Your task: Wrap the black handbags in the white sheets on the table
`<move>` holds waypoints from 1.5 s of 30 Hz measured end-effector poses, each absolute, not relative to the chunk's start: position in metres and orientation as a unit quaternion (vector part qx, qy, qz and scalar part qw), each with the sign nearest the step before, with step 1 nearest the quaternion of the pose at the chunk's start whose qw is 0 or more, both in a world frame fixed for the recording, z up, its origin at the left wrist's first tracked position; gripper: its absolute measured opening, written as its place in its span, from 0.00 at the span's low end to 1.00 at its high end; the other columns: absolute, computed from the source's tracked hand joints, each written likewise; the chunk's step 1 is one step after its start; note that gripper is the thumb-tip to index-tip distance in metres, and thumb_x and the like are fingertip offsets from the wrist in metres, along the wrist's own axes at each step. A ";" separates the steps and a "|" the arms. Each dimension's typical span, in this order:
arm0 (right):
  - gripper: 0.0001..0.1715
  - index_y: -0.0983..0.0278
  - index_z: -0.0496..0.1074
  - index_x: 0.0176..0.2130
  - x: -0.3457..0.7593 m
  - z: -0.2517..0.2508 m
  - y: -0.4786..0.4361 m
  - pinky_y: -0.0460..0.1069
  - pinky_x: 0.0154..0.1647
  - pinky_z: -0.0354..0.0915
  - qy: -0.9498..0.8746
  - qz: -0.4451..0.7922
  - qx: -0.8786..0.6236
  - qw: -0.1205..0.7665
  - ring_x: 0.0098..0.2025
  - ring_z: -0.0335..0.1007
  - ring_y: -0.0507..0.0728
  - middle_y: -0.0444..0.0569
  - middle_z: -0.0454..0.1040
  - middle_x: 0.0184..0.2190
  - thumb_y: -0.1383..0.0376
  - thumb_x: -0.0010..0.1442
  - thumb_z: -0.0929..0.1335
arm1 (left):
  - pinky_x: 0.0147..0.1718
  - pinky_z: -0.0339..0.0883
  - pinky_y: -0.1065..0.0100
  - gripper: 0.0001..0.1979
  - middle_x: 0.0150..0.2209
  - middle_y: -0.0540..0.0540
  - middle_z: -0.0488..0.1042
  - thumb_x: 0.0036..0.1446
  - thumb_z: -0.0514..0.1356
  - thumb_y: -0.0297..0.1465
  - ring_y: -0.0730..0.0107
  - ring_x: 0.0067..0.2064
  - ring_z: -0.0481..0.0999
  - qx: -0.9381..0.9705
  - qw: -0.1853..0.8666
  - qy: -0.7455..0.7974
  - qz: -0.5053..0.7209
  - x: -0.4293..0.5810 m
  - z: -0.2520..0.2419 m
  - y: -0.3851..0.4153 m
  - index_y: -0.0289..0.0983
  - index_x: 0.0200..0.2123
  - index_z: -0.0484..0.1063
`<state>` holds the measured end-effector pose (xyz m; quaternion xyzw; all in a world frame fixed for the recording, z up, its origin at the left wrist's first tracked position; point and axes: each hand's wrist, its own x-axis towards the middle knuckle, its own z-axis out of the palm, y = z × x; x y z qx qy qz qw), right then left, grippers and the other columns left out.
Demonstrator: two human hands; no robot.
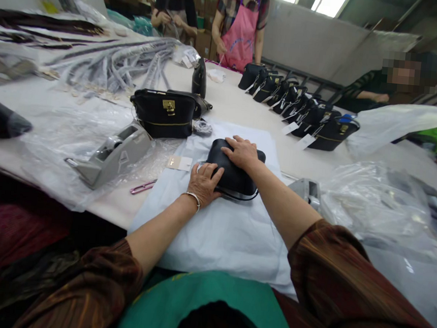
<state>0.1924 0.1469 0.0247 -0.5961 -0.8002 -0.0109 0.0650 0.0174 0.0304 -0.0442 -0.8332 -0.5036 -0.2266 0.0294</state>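
A small black handbag (pixel 236 178) lies on its side on white sheets (pixel 205 229) in front of me. My left hand (pixel 204 184) grips its left end, fingers curled over it and thumb near the lower edge. Across the bag's upper side rests my right hand (pixel 242 153), fingers stretched out and slightly apart. A card tag (pixel 179 163) lies to the left of the bag. Just behind stands another black handbag (pixel 164 113) with a gold clasp, a coiled wrapped strap (pixel 202 128) beside it.
Grey tape dispensers stand left (pixel 114 155) and right (pixel 307 191). Pink snips (pixel 143 186) lie near the table edge. Several tagged black bags (pixel 296 107) line the far right. Wrapped straps (pixel 123 64) and clear plastic (pixel 372 198) cover other parts. Three people are across the table.
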 end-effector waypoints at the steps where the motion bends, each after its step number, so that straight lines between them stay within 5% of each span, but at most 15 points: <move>1: 0.34 0.49 0.63 0.67 0.191 0.025 0.146 0.70 0.60 0.57 -0.798 -0.012 -0.599 0.064 0.62 0.61 0.74 0.50 0.60 0.69 0.41 0.68 0.59 | 0.65 0.44 0.37 0.43 0.63 0.32 0.66 0.48 0.73 0.42 0.41 0.64 0.63 -0.832 0.030 -0.505 -0.226 0.018 -0.044 0.030 0.38 0.66 0.65; 11: 0.33 0.48 0.62 0.67 0.184 0.027 0.140 0.73 0.60 0.56 -0.774 0.005 -0.632 0.048 0.65 0.58 0.74 0.51 0.55 0.72 0.43 0.69 0.59 | 0.67 0.42 0.37 0.44 0.65 0.32 0.64 0.49 0.72 0.41 0.40 0.66 0.61 -0.833 0.014 -0.509 -0.216 0.017 -0.042 0.028 0.38 0.67 0.62; 19: 0.40 0.63 0.53 0.72 0.191 0.002 0.114 0.69 0.70 0.44 -0.792 -0.024 -0.608 0.059 0.74 0.40 0.70 0.55 0.46 0.75 0.46 0.72 0.54 | 0.67 0.42 0.39 0.41 0.67 0.35 0.62 0.53 0.69 0.39 0.44 0.69 0.57 -0.851 -0.011 -0.486 -0.201 0.011 -0.032 0.024 0.40 0.68 0.61; 26: 0.42 0.68 0.50 0.73 0.199 -0.012 0.075 0.64 0.73 0.40 -0.824 -0.031 -0.563 0.056 0.76 0.36 0.66 0.54 0.42 0.75 0.47 0.71 0.56 | 0.67 0.47 0.40 0.38 0.70 0.40 0.59 0.57 0.66 0.39 0.47 0.72 0.51 -0.873 -0.023 -0.469 -0.133 -0.051 -0.011 0.042 0.43 0.68 0.59; 32: 0.43 0.67 0.51 0.73 0.199 -0.015 0.071 0.63 0.73 0.39 -0.825 -0.030 -0.561 0.067 0.76 0.36 0.65 0.55 0.43 0.75 0.47 0.70 0.57 | 0.65 0.41 0.31 0.22 0.59 0.38 0.74 0.62 0.61 0.40 0.42 0.70 0.54 -0.849 0.018 -0.528 0.019 -0.090 0.000 0.074 0.42 0.59 0.71; 36: 0.43 0.68 0.53 0.73 0.199 -0.013 0.071 0.63 0.73 0.38 -0.825 -0.016 -0.559 0.082 0.76 0.36 0.66 0.54 0.44 0.75 0.46 0.70 0.58 | 0.63 0.44 0.29 0.25 0.57 0.35 0.75 0.58 0.63 0.51 0.36 0.68 0.57 -0.837 0.001 -0.544 0.062 -0.094 0.019 0.077 0.40 0.51 0.76; 40: 0.43 0.66 0.54 0.72 0.199 -0.010 0.071 0.64 0.74 0.38 -0.832 0.005 -0.545 0.104 0.76 0.37 0.66 0.54 0.45 0.74 0.45 0.69 0.59 | 0.61 0.58 0.41 0.20 0.50 0.36 0.77 0.63 0.61 0.47 0.46 0.60 0.70 -0.853 0.038 -0.516 -0.070 -0.057 0.048 0.082 0.37 0.47 0.78; 45: 0.41 0.65 0.55 0.72 0.200 -0.011 0.075 0.66 0.72 0.44 -0.840 0.021 -0.522 0.144 0.75 0.42 0.69 0.57 0.52 0.73 0.49 0.69 0.61 | 0.60 0.66 0.59 0.21 0.56 0.38 0.76 0.66 0.59 0.40 0.59 0.58 0.73 -0.883 -0.027 -0.383 -0.270 0.032 0.051 0.103 0.34 0.57 0.72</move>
